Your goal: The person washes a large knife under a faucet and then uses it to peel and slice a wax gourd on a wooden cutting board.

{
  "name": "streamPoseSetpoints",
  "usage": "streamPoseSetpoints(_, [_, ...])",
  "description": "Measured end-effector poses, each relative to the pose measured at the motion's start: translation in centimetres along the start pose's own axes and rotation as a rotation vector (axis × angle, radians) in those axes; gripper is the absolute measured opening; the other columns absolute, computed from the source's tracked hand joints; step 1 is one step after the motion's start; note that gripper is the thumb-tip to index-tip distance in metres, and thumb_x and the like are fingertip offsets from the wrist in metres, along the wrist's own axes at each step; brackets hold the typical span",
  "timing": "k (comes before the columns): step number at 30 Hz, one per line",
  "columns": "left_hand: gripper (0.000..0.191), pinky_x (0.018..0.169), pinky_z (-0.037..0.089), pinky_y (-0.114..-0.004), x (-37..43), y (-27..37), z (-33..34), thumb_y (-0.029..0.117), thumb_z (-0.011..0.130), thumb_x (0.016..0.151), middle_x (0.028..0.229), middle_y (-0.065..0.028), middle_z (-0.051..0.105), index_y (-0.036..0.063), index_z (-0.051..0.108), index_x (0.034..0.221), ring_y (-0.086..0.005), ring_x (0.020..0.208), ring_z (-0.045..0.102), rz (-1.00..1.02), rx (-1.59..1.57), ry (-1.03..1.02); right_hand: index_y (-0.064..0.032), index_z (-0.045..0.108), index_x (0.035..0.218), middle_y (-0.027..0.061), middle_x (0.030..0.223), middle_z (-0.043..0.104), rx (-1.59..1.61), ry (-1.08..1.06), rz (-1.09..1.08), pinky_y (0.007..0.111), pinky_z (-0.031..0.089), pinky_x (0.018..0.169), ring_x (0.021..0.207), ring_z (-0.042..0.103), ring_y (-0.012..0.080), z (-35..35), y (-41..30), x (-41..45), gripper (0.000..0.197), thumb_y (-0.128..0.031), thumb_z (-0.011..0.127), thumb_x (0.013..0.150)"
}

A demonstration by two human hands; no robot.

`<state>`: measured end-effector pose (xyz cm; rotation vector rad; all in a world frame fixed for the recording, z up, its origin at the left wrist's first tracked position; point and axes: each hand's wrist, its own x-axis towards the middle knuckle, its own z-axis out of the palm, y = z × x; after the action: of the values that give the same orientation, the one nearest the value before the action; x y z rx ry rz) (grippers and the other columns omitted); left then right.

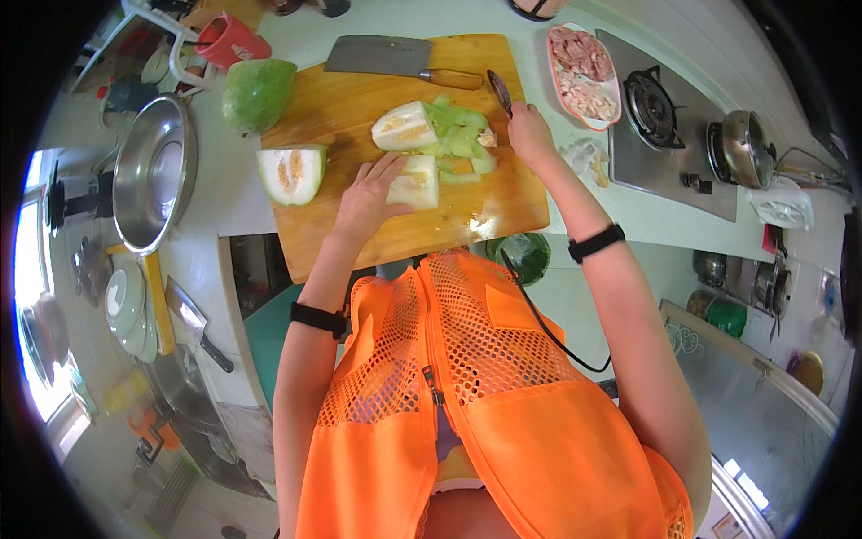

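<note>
My left hand (368,191) grips a peeled piece of winter melon (419,183) on a wooden cutting board (337,236), fingers over its left end and thumb along the near side. In my right hand (531,133), above the board's right edge, is a small dark-headed kitchen tool (499,91); whether it is a peeler or a knife, I cannot tell. Beyond the held piece lies another melon piece (403,127) with its seed core showing. Green peelings (465,135) are heaped to the right of it. An unpeeled melon wedge (291,174) sits at the board's left edge.
A cleaver (382,55) lies across the board's far side. Behind its left corner stands a large green melon chunk (258,96). A steel basin (155,172) is at left, a dish of cut meat (583,75) at right beside the gas stove (673,128). A green bin (525,259) stands below the counter.
</note>
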<state>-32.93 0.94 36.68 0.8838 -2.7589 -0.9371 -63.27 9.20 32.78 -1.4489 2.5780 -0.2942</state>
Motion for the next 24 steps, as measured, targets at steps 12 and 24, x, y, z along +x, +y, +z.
streamPoseSetpoints(12, [0.081, 0.101, 0.039, -0.039, 0.8, -0.7, -0.4, 0.016, 0.078, 0.063, 0.138, -0.0078, 0.042, 0.0098, 0.042, 0.135, -0.032, 0.122, 0.041, 0.06, -0.151, -0.044, -0.0141, 0.061, 0.118, 0.0014, 0.083, 0.061, 0.804, -0.261, -0.111, 0.025, 0.046, 0.062, 0.071, 0.056, 0.0131, -6.1, -3.1, -12.5, 0.033, -0.003, 0.051, 0.088])
streamPoseSetpoints(24, [0.079, 0.1, 0.04, -0.039, 1.3, -0.9, -1.3, 0.012, 0.076, 0.065, 0.139, -0.0081, 0.041, 0.0124, 0.041, 0.136, -0.0318, 0.124, 0.04, 0.132, -0.102, -0.151, -0.027, 0.065, 0.114, -0.0026, 0.081, 0.056, 0.058, -0.047, -0.508, 0.027, 0.05, 0.061, 0.078, 0.058, 0.0159, -5.6, -4.6, -13.3, 0.047, -0.002, 0.054, 0.075])
